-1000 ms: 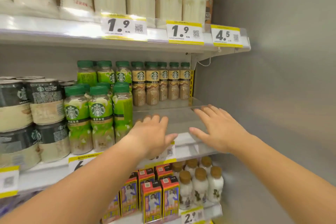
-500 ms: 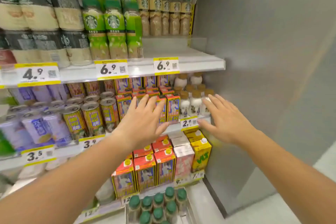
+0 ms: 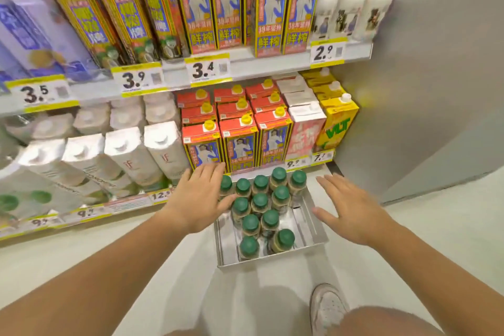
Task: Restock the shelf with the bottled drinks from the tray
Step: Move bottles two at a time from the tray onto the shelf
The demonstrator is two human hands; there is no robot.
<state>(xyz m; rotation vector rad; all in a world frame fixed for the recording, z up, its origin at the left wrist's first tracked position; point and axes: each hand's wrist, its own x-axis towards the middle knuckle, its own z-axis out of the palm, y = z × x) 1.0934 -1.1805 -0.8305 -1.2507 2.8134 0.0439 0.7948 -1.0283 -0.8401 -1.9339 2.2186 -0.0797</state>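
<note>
RESTOCKING, PICK-UP STEP: We bend over the metal tray (image 3: 272,260), which sits on the pale floor (image 3: 163,267) just in front of the lowest shelf (image 3: 131,203). In it stand 12 green-capped bottles (image 3: 259,200), upright and crowded toward the far and left sides, with bare metal showing at the near right.

Our left hand (image 3: 200,196) hangs with fingers straight and spread above the leftmost caps; whether it touches them we cannot tell. Our right hand (image 3: 346,207) is spread just as flat over the tray's right rim and holds nothing. Neither hand grips a bottle, so we judge the load has not yet been picked up.

The next move, as we read it, calls for curling fingers round 1 or 2 bottles per hand and lifting straight up, so that the close-packed neighbours do not tip. Taking the tray by both sides would be the other choice. The row these bottles belong to does not show here.

The shelving rises in 2 visible tiers edged with yellow price tags (image 3: 207,69). Tall cans (image 3: 122,16), blue-and-yellow cartons (image 3: 272,13) and white bottles with tan caps (image 3: 351,8) fill the upper tier. Silver cartons (image 3: 128,155), red-topped cartons (image 3: 237,128) and a yellow carton (image 3: 338,123) fill the lower. A grey side panel (image 3: 422,63) closes the bay at right. A white shoe (image 3: 327,305) stands on the floor near the tray.
</note>
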